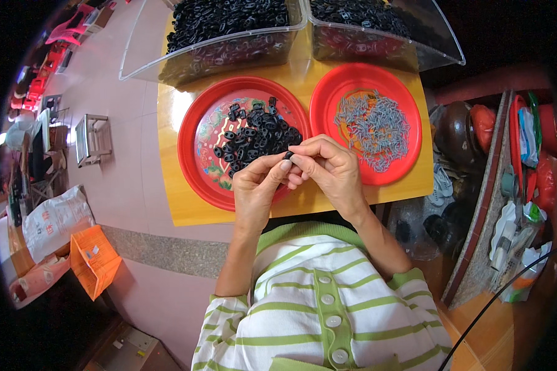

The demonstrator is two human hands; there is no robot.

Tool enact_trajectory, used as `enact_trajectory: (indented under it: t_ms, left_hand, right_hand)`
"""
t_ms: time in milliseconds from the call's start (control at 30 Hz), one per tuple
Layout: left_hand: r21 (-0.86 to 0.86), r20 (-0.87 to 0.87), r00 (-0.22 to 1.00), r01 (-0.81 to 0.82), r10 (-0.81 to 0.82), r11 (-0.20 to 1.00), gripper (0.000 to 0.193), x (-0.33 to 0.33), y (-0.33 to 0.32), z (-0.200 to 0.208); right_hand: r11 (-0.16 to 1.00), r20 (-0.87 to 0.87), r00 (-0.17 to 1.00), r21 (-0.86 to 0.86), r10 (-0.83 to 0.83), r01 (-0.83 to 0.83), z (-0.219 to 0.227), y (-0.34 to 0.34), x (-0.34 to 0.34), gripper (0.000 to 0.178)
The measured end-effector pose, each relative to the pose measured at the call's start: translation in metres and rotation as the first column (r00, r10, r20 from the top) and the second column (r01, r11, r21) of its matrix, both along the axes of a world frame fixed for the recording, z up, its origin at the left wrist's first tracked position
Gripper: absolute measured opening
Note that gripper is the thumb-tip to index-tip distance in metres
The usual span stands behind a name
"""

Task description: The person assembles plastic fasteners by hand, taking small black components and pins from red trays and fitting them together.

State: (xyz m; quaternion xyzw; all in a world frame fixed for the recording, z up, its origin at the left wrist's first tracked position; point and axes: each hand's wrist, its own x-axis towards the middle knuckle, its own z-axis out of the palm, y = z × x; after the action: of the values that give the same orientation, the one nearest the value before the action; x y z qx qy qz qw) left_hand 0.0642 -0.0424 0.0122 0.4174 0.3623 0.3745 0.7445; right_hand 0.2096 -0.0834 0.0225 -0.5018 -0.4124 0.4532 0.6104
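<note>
My left hand and my right hand meet over the near edge of the left tray. Between their thumbs and forefingers they pinch a small black plastic piece, mostly covered by the fingertips. Beneath them lies the red round tray with a flowered bottom, bearing a heap of black plastic pieces, several with two holes. To the right, a second red round tray carries many thin grey pins or screws, too small to tell which. Both trays rest on a yellow tabletop.
Along the table's far side stand two clear plastic bins filled with black pieces. Right of the table are a brown round pot and a shelf edge. A metal stool and an orange box are at left.
</note>
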Motion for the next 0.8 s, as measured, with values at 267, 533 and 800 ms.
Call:
enact_trajectory:
  t_ms: [267,533,800]
  left_hand:
    - [-0.048,0.071,0.994,-0.086,0.089,0.995,0.018,0.005,-0.003,0.005]
    - [-0.274,0.187,0.959,-0.158,0.214,0.948,0.019,0.01,-0.008,0.006]
    - [-0.302,0.222,0.943,-0.176,0.249,0.937,0.018,0.012,-0.011,0.004]
  right_hand:
    - [1.0,-0.015,1.0,-0.001,0.004,-0.004,0.003,0.001,-0.001,0.014]
    - [0.993,0.554,0.825,0.09,-0.111,0.074,0.017,-0.002,-0.004,0.041]
    - [0.99,0.573,0.811,0.13,-0.117,0.051,0.016,-0.002,0.002,0.034]
